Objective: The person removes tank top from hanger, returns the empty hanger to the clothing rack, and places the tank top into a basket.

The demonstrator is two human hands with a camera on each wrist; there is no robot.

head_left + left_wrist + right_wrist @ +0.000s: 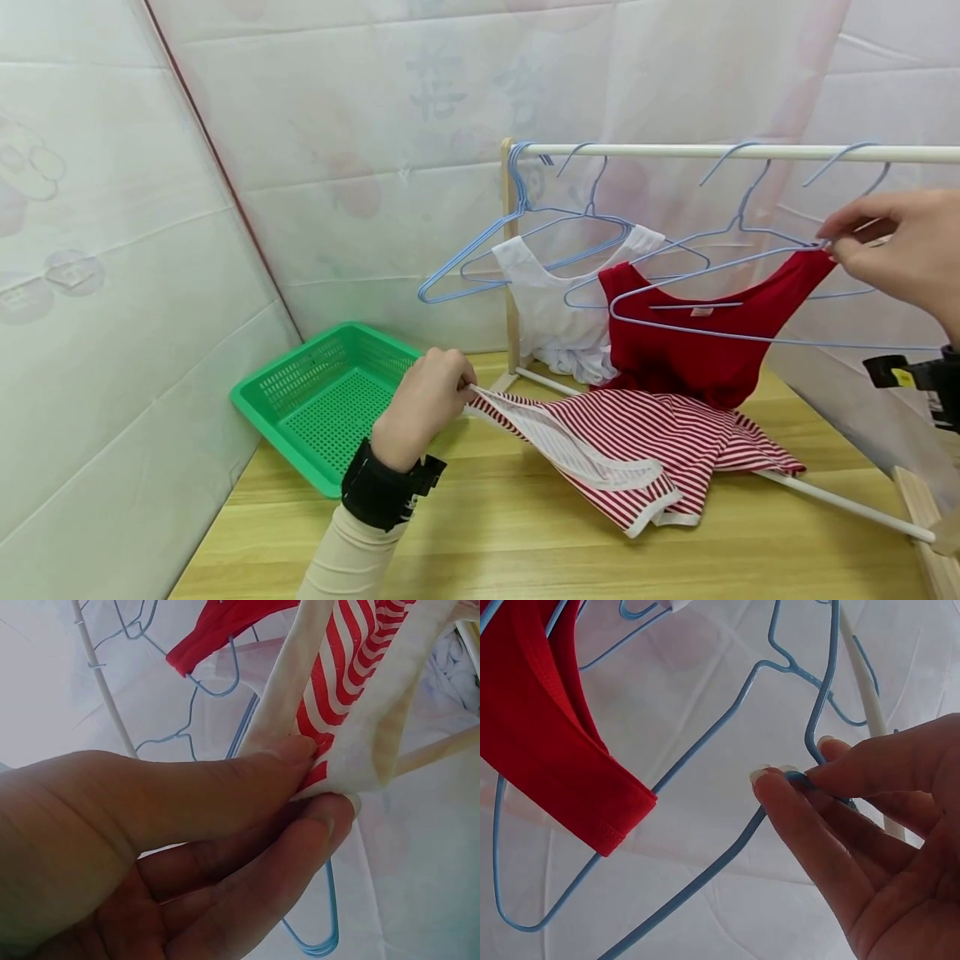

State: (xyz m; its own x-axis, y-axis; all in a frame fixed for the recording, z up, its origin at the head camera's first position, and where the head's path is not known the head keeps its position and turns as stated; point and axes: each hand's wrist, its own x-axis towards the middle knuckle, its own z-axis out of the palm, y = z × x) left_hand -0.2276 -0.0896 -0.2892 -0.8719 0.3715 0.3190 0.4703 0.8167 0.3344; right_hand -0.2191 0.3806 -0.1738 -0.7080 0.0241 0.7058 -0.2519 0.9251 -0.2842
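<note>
My left hand [427, 400] pinches the white-edged strap end of a red-and-white striped top [637, 425]. In the left wrist view, thumb and fingertips grip the striped strap [319, 750]. The rest of this top slopes down to the table over the rack's lower bar. At the right, my right hand [911, 246] pinches a blue wire hanger [682, 891] near its neck. This hanger carries no garment, and its hook is over the rail. Just behind it hangs a red sleeveless top [675, 350] on another blue hanger; its lower part is bunched behind the striped top.
A white rail [637, 151] on a wooden post [512, 308] spans the back right. A white top [555, 304] and several bare blue hangers [461, 271] hang at its left. On the wooden table [480, 550], a green plastic basket [288, 454] sits at the left.
</note>
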